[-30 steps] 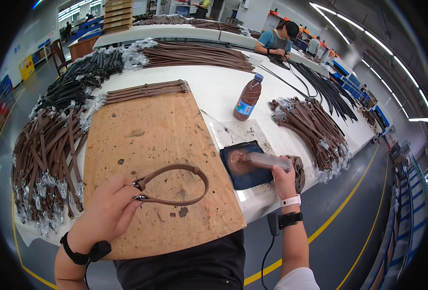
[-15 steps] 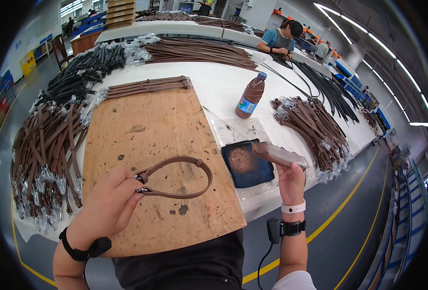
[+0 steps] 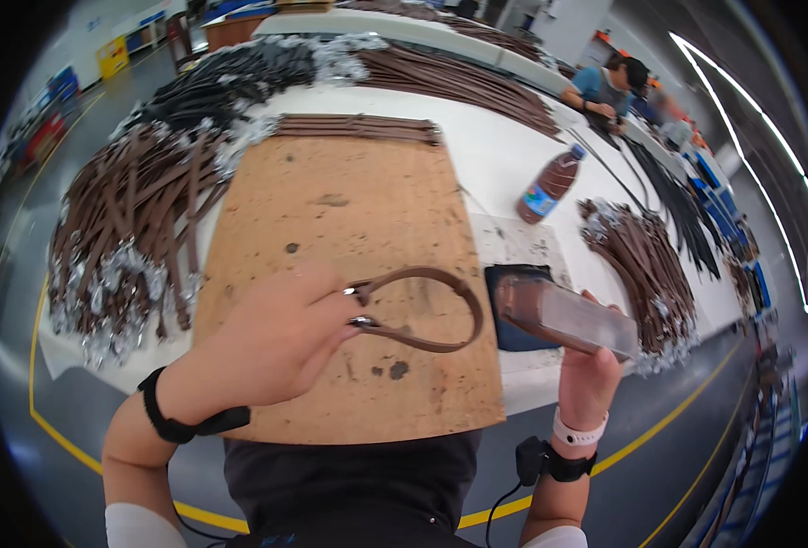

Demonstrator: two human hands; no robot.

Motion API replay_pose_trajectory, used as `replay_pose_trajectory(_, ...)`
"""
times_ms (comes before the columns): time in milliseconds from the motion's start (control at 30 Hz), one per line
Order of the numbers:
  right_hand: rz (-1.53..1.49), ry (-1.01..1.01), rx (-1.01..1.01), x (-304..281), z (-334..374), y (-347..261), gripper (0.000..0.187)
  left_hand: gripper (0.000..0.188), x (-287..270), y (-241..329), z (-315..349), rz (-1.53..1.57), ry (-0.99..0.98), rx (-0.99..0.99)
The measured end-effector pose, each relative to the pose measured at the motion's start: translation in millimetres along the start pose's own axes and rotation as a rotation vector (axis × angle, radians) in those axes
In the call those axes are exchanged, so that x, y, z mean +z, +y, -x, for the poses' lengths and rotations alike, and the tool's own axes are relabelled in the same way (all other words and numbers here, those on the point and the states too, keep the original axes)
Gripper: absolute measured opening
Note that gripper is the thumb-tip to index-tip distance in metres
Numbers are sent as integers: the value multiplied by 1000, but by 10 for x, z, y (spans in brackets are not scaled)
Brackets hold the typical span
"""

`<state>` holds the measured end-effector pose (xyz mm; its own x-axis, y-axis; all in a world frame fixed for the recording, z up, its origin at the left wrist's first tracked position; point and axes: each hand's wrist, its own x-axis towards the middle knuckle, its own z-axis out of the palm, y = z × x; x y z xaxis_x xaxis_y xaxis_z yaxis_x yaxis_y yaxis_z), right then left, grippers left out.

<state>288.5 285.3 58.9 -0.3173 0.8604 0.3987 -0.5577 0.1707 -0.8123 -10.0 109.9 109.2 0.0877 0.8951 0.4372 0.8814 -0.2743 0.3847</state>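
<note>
My left hand (image 3: 281, 333) is closed on the metal-fitted ends of a brown leather strap (image 3: 473, 315), bent into a loop above the wooden board (image 3: 331, 237). The loop's round end points right, and shiny buckle parts show by my fingertips. My right hand (image 3: 590, 379) grips a translucent rectangular block (image 3: 582, 318) with a brown-stained left end and underside. This block is tilted over a dark folded cloth (image 3: 519, 338) and partly covers it. A gap separates block and strap.
Several brown straps (image 3: 358, 129) lie along the board's far edge. Strap piles (image 3: 135, 196) lie left, and another brown bundle (image 3: 646, 265) right. A bottle of brown liquid (image 3: 550, 185) stands beyond the cloth. A person (image 3: 609, 91) works at the far right.
My left hand has carried the strap loop rightward over the board. The block in my right hand has tipped, showing more of its translucent side. The view has shifted.
</note>
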Motion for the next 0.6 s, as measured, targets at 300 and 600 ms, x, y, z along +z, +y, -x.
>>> replay_pose_trajectory(300,119,-2,-22,391,218,122,83,15,34,-9,54,0,-23,45)
replay_pose_trajectory(600,247,-84,-22,654,408,104,87,12,66,33,53,-107,-31,108)
